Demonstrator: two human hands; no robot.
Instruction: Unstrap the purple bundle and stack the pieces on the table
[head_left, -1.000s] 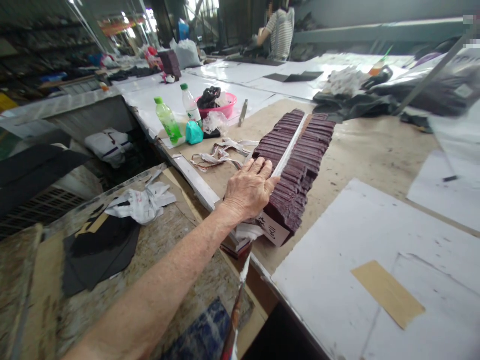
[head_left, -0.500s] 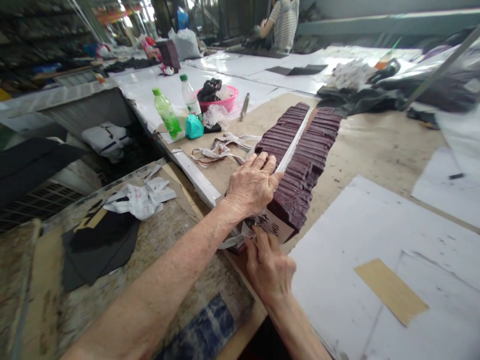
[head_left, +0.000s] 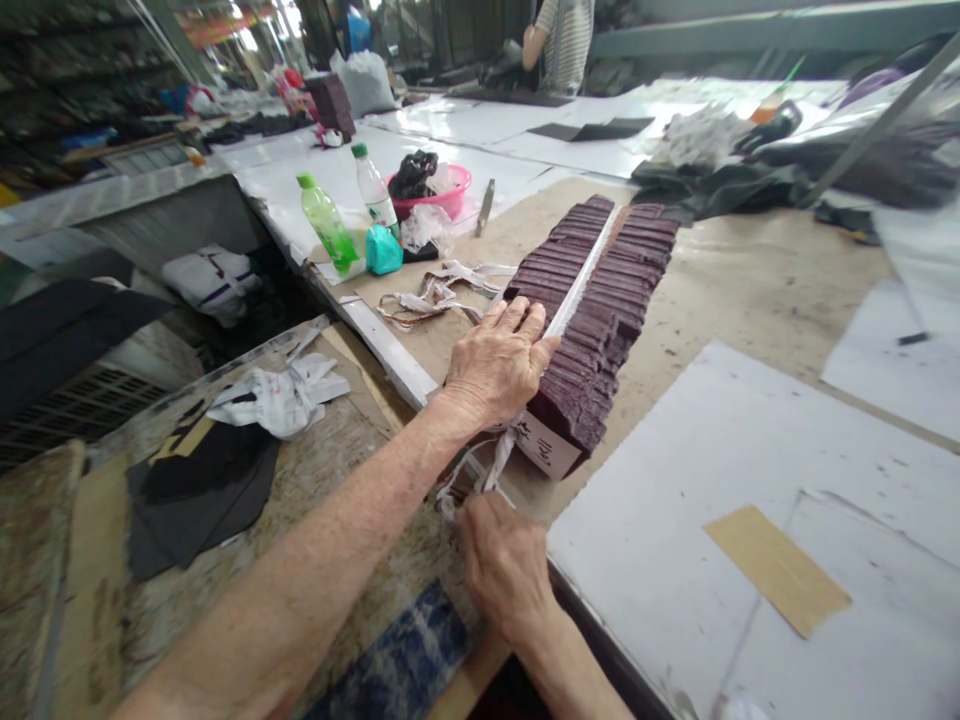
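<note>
A long bundle of stacked dark maroon pieces [head_left: 626, 300] lies on the brown-topped table. A white fabric strip [head_left: 583, 272] runs lengthwise over its top, and a paper label [head_left: 546, 452] with handwriting covers its near end. My left hand [head_left: 495, 362] presses on the near left part of the bundle, its fingers stretched out across the pieces and the strip. Below the table edge, my right hand [head_left: 504, 555] is closed on the strip's twisted loose end [head_left: 500, 458], drawn out from the bundle's near end. The fingertips are partly hidden.
Loose white strips [head_left: 427, 300] lie left of the bundle, near a green bottle [head_left: 330, 228], a clear bottle [head_left: 375, 190] and a pink basin [head_left: 442, 203]. White sheets [head_left: 720, 480] cover the right side. A lower worn board [head_left: 337, 510] holds black scraps [head_left: 202, 505]. A person [head_left: 566, 45] stands far back.
My right hand has pulled down and left, away from the bundle's near end, drawing the strip out taut. My left hand stays pressed on the bundle.
</note>
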